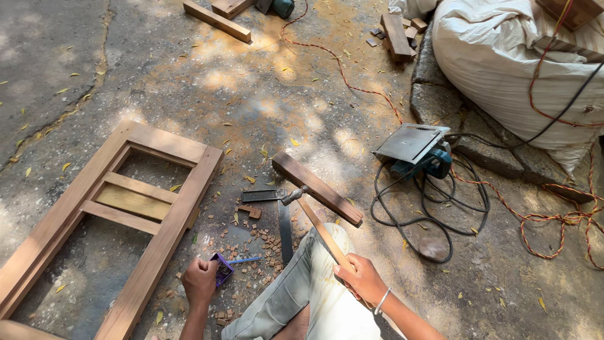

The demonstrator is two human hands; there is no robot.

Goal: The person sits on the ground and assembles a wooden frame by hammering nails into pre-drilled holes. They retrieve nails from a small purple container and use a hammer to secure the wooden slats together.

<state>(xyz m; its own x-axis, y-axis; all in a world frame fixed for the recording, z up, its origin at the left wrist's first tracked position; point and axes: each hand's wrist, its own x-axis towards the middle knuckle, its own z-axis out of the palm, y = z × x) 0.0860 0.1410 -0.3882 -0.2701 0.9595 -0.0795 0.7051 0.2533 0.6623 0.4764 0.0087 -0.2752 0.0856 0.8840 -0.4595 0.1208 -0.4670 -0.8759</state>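
The right hand (360, 277), at about five o'clock in the view, is curled tight around the wooden handle of a hammer (318, 223). The forearm runs in from the lower right with a metal bangle at the wrist, and the handle slants up toward eleven o'clock to the metal head, which hangs just over a short wooden block (318, 189) lying on the ground near the centre.

The left hand (200, 280), at about seven o'clock, is knuckles up and closed on a small purple tool (222, 269) with a blue shaft pointing toward three o'clock. It rests low beside the edge of one wooden door frame (157, 220) lying flat at nine o'clock.

Between the hands lie one bent knee in pale trousers, many small wood chips (264, 239) and a dark flat metal square (277, 208).

One blue power tool (418, 151) with coiled black cable sits at two o'clock, one white sack (503, 56) at one o'clock, and several wood offcuts (396, 34) at twelve.
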